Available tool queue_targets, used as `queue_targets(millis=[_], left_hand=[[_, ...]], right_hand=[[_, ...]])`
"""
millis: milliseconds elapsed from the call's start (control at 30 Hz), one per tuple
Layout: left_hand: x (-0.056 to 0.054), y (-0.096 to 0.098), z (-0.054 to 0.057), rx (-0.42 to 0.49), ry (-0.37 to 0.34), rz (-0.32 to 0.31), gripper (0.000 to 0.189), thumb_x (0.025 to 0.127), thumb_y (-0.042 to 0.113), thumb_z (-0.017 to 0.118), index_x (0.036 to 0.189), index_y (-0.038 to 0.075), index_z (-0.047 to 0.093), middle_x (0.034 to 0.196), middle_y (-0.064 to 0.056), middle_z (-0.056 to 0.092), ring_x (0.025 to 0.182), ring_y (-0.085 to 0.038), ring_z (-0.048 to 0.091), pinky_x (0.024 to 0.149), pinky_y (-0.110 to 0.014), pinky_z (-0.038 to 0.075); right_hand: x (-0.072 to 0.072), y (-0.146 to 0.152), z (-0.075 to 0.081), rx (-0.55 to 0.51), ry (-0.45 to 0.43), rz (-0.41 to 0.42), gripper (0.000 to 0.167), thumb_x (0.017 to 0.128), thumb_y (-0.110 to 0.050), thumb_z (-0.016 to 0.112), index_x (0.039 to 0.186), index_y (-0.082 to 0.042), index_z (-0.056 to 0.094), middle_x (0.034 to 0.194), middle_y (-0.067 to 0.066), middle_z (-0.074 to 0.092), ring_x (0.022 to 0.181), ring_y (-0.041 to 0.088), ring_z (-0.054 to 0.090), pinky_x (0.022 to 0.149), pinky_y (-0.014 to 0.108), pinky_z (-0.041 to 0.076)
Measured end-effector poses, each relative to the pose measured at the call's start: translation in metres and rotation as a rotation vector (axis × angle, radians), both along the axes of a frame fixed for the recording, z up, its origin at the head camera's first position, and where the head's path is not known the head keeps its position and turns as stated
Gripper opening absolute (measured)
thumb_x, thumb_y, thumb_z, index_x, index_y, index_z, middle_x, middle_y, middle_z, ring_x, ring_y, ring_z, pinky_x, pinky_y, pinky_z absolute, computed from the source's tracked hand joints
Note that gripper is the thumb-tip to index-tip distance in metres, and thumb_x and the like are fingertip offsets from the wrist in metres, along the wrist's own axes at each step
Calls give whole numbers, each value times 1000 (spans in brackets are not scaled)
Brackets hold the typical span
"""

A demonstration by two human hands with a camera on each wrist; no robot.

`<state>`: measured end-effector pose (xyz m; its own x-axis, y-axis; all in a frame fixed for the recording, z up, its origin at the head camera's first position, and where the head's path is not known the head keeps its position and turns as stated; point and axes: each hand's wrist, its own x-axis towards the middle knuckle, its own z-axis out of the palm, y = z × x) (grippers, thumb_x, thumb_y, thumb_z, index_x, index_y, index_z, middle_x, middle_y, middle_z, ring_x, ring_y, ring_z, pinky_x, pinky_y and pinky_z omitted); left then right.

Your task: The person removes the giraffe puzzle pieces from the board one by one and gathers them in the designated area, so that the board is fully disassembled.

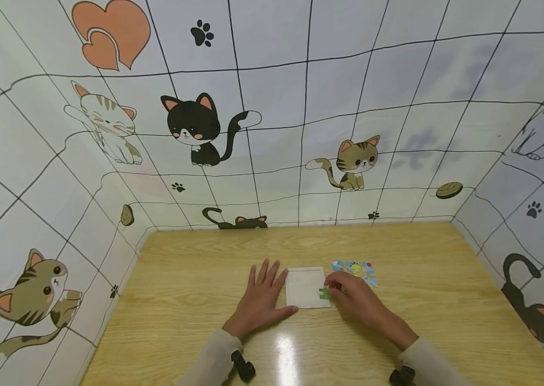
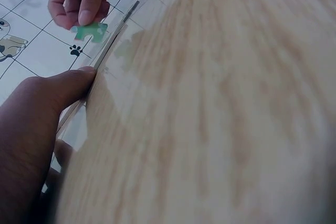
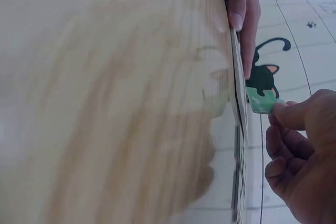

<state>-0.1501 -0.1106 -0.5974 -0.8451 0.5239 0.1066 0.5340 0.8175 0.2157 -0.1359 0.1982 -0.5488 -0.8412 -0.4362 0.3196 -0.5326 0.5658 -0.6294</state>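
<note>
A flat white puzzle board (image 1: 303, 287) lies on the wooden table in front of the person. The left hand (image 1: 261, 301) rests at its left side, fingers spread and straight, thumb along the lower left corner. Between thumb and fingertips the right hand (image 1: 360, 303) pinches a green jigsaw piece (image 1: 323, 293). In the head view that piece overlaps the board's right edge near the lower corner. The right wrist view shows the green piece (image 3: 262, 101) held by its edge, close above the board, with the other fingers curled beneath the thumb.
Several colourful jigsaw pieces (image 1: 370, 279), mostly blue with some yellow and red, lie together just right of the board, partly behind the right hand. The table (image 1: 195, 268) meets a white wall (image 1: 281, 150) printed with cats and grid lines at its back edge.
</note>
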Motion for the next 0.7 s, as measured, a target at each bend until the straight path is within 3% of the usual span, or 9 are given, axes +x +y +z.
queue_targets(millis=[167, 400, 700], left_hand=[[-2, 0, -4, -3, -13, 4, 103, 100, 87, 43, 177, 20, 29, 185, -12, 14, 171, -37, 2, 133, -67, 1], [-3, -1, -6, 29, 10, -8, 103, 100, 87, 44, 175, 17, 33, 183, -14, 19, 170, -40, 7, 132, -69, 5], [-3, -2, -6, 38, 13, -13, 103, 100, 87, 43, 175, 16, 34, 183, -15, 19, 170, -42, 9, 132, -70, 6]], right_hand=[[-1, 17, -3, -57, 50, -38, 21, 97, 6, 79, 111, -9, 75, 98, -3, 74, 88, 5, 64, 72, 27, 55], [1, 38, -3, -88, 82, -101, 22, 94, 9, 81, 108, -8, 75, 94, -7, 72, 84, 5, 61, 67, 26, 51], [4, 63, -1, -95, 139, -152, 27, 89, 14, 82, 107, -4, 76, 94, 2, 75, 83, 5, 62, 64, 23, 49]])
